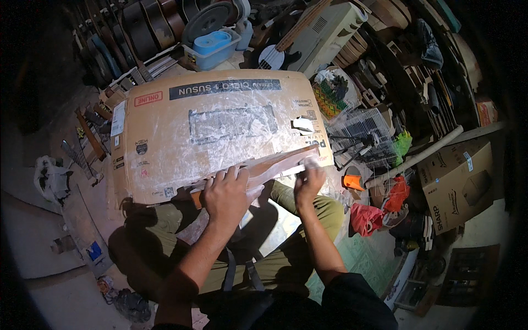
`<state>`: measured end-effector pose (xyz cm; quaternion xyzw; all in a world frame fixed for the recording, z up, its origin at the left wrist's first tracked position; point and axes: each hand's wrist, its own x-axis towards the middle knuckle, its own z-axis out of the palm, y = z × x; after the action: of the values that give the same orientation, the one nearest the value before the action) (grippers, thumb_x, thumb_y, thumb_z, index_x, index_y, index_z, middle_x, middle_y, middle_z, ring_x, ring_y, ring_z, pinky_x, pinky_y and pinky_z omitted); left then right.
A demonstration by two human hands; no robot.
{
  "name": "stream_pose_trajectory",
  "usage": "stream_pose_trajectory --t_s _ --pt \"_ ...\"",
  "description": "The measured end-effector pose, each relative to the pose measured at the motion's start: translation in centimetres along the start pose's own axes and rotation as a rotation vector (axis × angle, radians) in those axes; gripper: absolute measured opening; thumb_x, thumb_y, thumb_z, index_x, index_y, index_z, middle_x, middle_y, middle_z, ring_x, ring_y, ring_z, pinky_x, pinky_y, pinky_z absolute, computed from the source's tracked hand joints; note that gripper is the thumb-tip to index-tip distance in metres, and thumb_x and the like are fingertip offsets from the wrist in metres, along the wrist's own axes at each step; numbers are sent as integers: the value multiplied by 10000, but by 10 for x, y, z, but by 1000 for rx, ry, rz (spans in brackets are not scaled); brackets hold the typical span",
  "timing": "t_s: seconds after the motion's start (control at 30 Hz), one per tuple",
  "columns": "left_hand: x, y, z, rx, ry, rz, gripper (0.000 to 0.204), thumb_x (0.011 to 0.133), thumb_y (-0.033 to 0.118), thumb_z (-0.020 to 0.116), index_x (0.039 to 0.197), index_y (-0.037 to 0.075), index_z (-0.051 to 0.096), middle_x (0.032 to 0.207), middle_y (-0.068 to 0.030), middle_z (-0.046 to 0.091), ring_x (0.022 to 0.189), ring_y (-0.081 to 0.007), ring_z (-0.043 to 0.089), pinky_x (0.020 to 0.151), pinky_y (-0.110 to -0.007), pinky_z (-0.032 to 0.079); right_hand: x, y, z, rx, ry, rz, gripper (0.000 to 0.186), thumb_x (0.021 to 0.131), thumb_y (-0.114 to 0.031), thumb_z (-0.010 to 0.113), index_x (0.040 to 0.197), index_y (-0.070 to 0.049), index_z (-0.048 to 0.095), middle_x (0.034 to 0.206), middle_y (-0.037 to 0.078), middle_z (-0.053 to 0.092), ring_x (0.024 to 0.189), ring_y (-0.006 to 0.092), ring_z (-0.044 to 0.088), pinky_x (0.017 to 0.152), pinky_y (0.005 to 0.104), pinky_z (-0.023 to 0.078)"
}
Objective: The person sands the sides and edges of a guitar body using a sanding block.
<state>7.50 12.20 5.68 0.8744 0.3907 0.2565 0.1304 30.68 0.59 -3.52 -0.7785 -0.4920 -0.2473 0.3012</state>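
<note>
I sit with my legs folded at a large flat cardboard box smeared with pale dust. Across its near edge lies a long reddish-brown wooden piece with a pale, dusty face. My left hand is clasped over its left part, the thumb along the near side. By the right end, my right hand is closed and slightly blurred around a small pale flat piece, whose kind I cannot make out. Farther back on the cardboard rests a small white object.
A blue plastic tub and guitar bodies stand at the back. On the right are a wire rack, an orange object, red cloth and a cardboard carton. Tools lie left of the box.
</note>
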Motion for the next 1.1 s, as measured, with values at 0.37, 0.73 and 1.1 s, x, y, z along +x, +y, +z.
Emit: stream_pose_trajectory --t_s 0.37,0.73,1.1 --pt "4 -2 -2 8 -13 -20 440 604 375 880 903 132 667 902 -37 631 855 -259 633 738 -409 493 17 13 1 0 38 -145 360 774 67 643 1053 -149 715 1049 70 730 879 257 648 749 398 478" --pt "3 -2 -1 2 -2 -3 451 595 374 885 908 132 668 885 -29 624 851 -251 632 723 -395 496 9 -3 2 -2 -5 -40 418 720 121 609 1060 -100 710 1081 114 701 971 309 633 822 375 493" --pt "-2 1 0 12 -7 11 461 590 367 887 920 129 669 905 -35 628 871 -252 626 747 -402 488 21 23 -9 7 14 -24 405 725 95 651 1064 -117 715 1050 107 712 907 309 633 799 414 480"
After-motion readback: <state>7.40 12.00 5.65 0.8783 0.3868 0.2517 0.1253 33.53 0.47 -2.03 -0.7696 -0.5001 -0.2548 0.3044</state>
